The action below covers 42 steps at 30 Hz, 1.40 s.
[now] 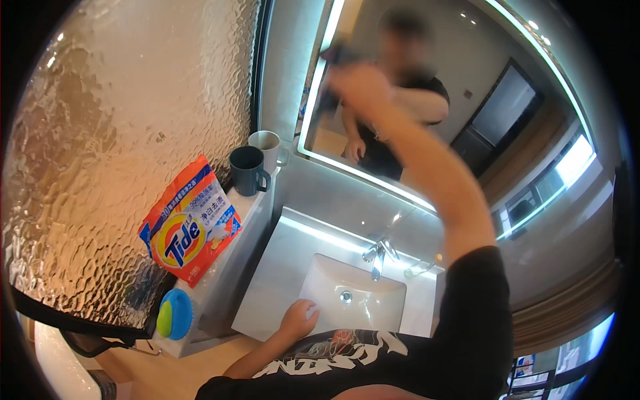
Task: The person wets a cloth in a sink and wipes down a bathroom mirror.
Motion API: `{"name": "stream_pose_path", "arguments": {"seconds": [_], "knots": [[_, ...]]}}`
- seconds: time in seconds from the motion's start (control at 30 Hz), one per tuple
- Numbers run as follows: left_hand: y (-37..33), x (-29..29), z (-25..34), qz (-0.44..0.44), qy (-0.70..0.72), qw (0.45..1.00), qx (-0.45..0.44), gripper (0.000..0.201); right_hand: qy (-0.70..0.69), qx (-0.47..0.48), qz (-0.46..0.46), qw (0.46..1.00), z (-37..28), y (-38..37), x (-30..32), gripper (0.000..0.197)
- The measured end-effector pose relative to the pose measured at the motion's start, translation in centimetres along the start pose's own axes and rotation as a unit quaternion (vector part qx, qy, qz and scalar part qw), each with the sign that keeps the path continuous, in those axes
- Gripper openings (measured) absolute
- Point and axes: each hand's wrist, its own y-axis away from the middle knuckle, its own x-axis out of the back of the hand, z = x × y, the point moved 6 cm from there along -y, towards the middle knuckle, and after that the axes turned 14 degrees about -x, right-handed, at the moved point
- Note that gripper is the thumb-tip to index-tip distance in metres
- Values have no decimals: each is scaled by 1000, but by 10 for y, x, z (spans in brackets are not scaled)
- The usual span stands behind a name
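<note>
My right arm is raised across the mirror (493, 93). At the mirror's upper left edge my right hand (363, 87) is closed round a dark, blurred thing (331, 63) that looks like a cloth; its exact kind is unclear. Low in front of me, my left hand (300, 320) is by the near edge of the white washbasin counter (270, 283). Its fingers are loosely bent, with nothing visible held in them; the mirror also shows this hand hanging relaxed. The white basin (367, 290) with a chrome faucet (378, 255) lies just beyond it.
Left of the counter, a ledge (230, 257) bears a dark mug (247, 170), a white mug (267, 145), an orange detergent pouch (193, 223) and a blue and green brush-like item (177, 315). Textured glass (133, 133) stands behind them. Blinds (567, 320) are at the right.
</note>
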Motion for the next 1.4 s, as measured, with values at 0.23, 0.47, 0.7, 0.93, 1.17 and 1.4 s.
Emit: {"name": "stream_pose_path", "arguments": {"seconds": [0.23, 0.47, 0.7, 0.93, 1.17, 1.4], "knots": [[3, -38, -35, -109, 51, 993, 5, 41, -6, -73, 440, 895, 69, -77, 95, 26], [-3, -31, -33, -142, 105, 984, -19, 47, -443, 227, -231, 836, -60, 102, -198, 15], [0, -26, -37, -179, 154, 972, 16, 51, 36, 88, -76, 993, -30, 4, -5, 15], [-6, -62, -68, -244, 218, 945, -2, 44, 74, 1, 457, 886, 106, -165, 166, 30], [-5, -54, -66, -268, 310, 903, 129, 37, 106, 51, 293, 949, 51, -186, 120, 26], [-18, -47, -69, -244, 177, 952, 48, 43, -40, -211, 483, 849, 190, -73, 192, 24]]}}
